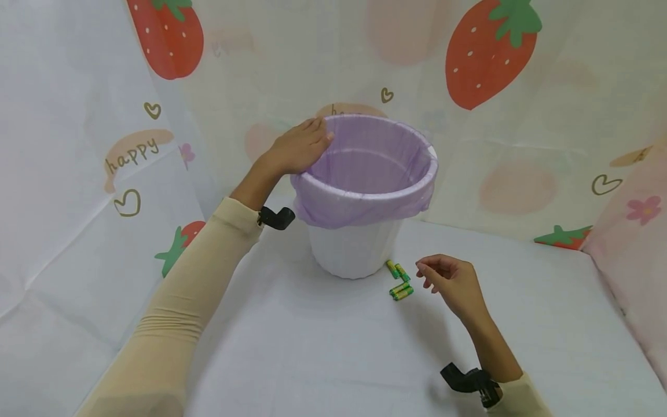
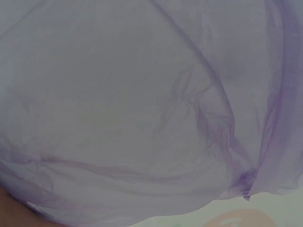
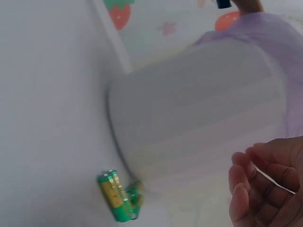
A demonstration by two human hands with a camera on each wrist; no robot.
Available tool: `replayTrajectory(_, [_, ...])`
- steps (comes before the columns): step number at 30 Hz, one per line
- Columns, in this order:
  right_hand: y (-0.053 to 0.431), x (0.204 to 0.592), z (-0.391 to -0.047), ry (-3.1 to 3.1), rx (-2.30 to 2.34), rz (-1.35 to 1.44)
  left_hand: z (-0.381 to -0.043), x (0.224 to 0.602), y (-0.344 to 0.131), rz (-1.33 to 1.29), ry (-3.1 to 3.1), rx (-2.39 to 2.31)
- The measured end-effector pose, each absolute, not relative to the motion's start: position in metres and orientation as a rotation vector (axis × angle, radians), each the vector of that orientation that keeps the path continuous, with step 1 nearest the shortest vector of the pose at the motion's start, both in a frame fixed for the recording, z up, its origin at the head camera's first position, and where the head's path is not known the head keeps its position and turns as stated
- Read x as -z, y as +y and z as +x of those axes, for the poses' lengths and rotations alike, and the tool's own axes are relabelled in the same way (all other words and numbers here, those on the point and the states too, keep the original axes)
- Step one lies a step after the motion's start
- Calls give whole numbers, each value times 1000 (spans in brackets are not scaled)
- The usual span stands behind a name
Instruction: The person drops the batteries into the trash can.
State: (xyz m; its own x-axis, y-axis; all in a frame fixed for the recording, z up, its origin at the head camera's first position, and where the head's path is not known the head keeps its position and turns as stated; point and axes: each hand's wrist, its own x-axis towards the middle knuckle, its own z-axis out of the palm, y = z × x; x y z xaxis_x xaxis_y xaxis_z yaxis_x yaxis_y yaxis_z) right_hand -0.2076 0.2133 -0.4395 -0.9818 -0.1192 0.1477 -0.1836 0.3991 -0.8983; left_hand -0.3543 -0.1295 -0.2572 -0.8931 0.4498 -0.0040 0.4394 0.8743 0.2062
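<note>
A white bin (image 1: pixel 354 249) stands upright on the white surface, lined with a purple plastic bag (image 1: pixel 359 211) folded over its rim. My left hand (image 1: pixel 302 145) rests on the left side of the rim, over the bag. In the left wrist view the bag (image 2: pixel 118 118) fills most of the picture. Several small green and yellow batteries (image 1: pixel 403 294) lie by the bin's foot on the right. My right hand (image 1: pixel 453 284) hovers just right of these batteries, fingers loosely bent and nothing between them. The right wrist view shows that hand (image 3: pixel 270 184) beside the bin, with the batteries (image 3: pixel 113 196) lower left.
Behind the bin hangs a pale cloth (image 1: pixel 323 58) printed with strawberries and hearts. A similar cloth (image 1: pixel 62 145) runs along the left, and a pink one (image 1: pixel 636 249) along the right. The white cloth surface (image 1: pixel 323 353) extends in front of the bin. Each wrist wears a black camera mount (image 1: pixel 276 218).
</note>
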Motion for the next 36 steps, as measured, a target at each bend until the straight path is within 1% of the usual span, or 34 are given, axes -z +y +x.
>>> replayTrajectory(10, [215,475,-211,-2634,-1690,168,-355,257,-129,701,2989,-284])
replayTrajectory(15, [215,485,-215,-2692,-1645,143,-356,257,-130,702,2986,-282])
replayTrajectory(29, [217,511,-217,-2822,-1411,175,-355,255,-128,717,2989,-276])
replayTrajectory(36, [216,518,-214,-2806,-1307,297,-353,255,-128,683,2969,-293])
